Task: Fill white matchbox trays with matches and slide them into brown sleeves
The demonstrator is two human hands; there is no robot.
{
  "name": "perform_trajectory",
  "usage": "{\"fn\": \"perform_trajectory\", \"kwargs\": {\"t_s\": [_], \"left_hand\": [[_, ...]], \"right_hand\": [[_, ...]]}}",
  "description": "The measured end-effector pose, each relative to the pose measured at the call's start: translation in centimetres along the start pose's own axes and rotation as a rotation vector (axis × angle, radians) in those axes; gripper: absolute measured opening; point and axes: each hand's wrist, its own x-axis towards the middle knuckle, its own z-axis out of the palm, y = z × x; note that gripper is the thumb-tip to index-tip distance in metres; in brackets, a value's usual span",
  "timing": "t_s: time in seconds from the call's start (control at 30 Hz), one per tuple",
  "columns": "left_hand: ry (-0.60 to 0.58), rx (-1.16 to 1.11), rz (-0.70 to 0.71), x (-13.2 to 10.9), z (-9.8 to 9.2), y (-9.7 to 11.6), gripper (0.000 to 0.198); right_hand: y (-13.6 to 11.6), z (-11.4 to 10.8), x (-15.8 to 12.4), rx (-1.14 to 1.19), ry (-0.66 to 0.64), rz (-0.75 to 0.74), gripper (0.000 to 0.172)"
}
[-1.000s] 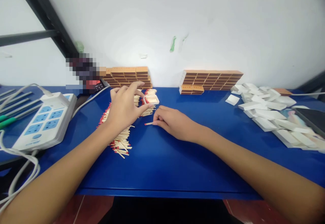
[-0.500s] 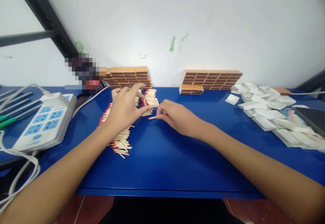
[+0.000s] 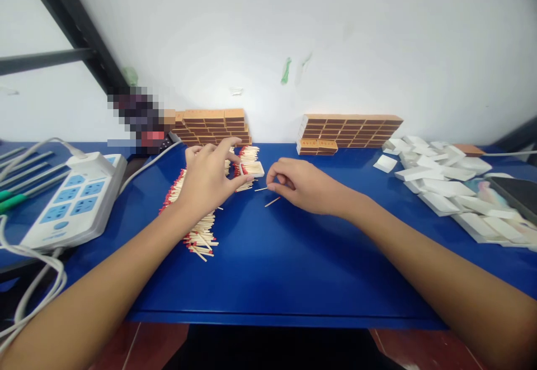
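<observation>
My left hand [image 3: 210,171] curves around the left end of a small white matchbox tray [image 3: 259,173], thumb at its near side and fingers at the far side. Red-headed matches lie inside the tray. Just right of it, my right hand [image 3: 304,185] has thumb and forefinger pinched on a thin matchstick [image 3: 260,190], whose bare end points left. A second match [image 3: 272,202] shows just below those fingers, apparently on the table. Beneath and beside my left hand spreads a long pile of loose matches [image 3: 201,230]; a smaller match pile [image 3: 249,151] sits behind the tray.
Brown matchboxes stand stacked against the wall, one stack [image 3: 213,123] at left and another [image 3: 352,130] at right. White empty trays [image 3: 444,185] heap up on the right beside a dark phone [image 3: 516,196]. A white power strip [image 3: 79,202] with cables lies at left on the blue table [image 3: 293,280].
My right hand has drawn back slightly to the right, away from the tray. A second match now shows below its fingers. My left hand and the tray have barely moved.
</observation>
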Motion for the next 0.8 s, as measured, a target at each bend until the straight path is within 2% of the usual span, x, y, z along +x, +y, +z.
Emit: {"fn": "perform_trajectory", "kwargs": {"t_s": [0.1,0.17,0.43,0.53,0.7,0.8], "left_hand": [[0.018,-0.005,-0.026,0.1,-0.2,0.0,0.062],[0.021,-0.004,-0.023,0.0,-0.2,0.0,0.062],[0.031,-0.012,-0.002,0.1,0.0,-0.1,0.062],[0.039,-0.01,0.002,0.1,0.0,-0.2,0.064],[0.024,-0.005,-0.014,0.1,-0.1,-0.2,0.062],[0.017,-0.01,-0.016,0.1,-0.1,-0.1,0.063]], "right_hand": [[0.3,-0.2,-0.3,0.058,-0.144,-0.039,0.015],[0.5,0.1,-0.3,0.074,-0.182,-0.04,0.017],[0.1,2.3,0.4,0.0,-0.037,0.013,0.005],[-0.2,2.4,0.6,-0.014,-0.038,0.04,0.005],[-0.4,2.2,0.7,-0.075,-0.11,0.059,0.012],[-0.5,1.7,0.5,-0.101,-0.077,0.018,0.013]]}}
